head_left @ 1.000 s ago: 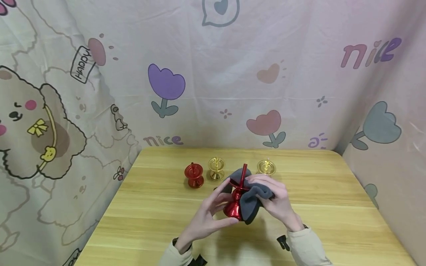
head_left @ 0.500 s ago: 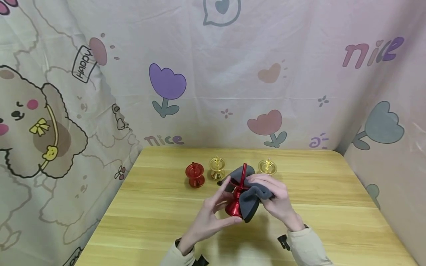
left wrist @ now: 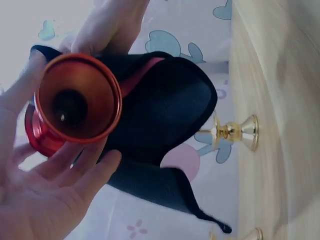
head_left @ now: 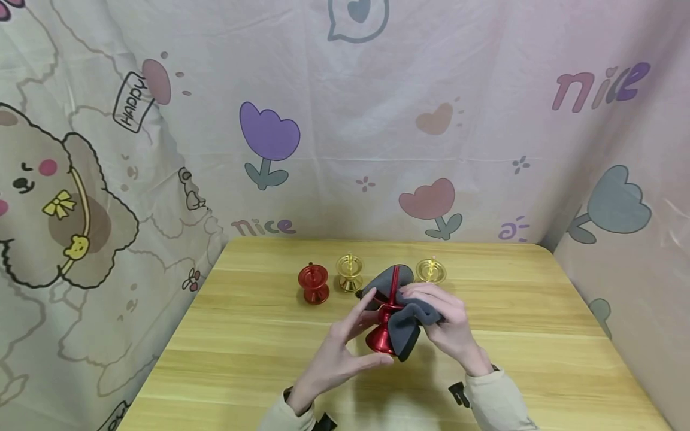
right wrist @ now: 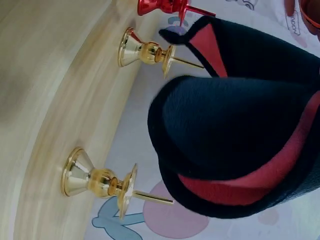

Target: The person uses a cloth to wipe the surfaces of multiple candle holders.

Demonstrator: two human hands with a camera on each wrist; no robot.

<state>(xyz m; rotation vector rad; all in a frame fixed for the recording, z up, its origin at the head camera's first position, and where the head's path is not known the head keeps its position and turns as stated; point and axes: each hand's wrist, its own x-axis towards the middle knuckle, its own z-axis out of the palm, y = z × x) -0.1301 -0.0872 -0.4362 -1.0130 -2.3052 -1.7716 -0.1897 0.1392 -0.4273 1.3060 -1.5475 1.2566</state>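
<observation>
In the head view my left hand (head_left: pixel 334 359) grips a shiny red candlestick (head_left: pixel 380 340), thumb at its base and a finger up by the dish. Its long thin spike points up, and it is held above the table. The left wrist view looks into the hollow underside of its base (left wrist: pixel 92 107). My right hand (head_left: pixel 450 320) pinches a dark grey cloth (head_left: pixel 404 326) with black edging, wrapped against the candlestick's right side and behind it. A red inner face of the cloth (right wrist: pixel 240 192) shows in the right wrist view, where the right hand is out of sight.
A second red candlestick (head_left: pixel 314 284) stands on the wooden table (head_left: pixel 242 335) at the back left. Beside it is a gold candlestick (head_left: pixel 350 274), and another gold candlestick (head_left: pixel 430 270) stands behind my right hand. A printed curtain (head_left: pixel 334 108) hangs beyond the table's far edge.
The cloth's far flap has risen and spread slightly behind the candlestick's spike. The held candlestick's base has shifted a little to the right; both hands keep their grip.
</observation>
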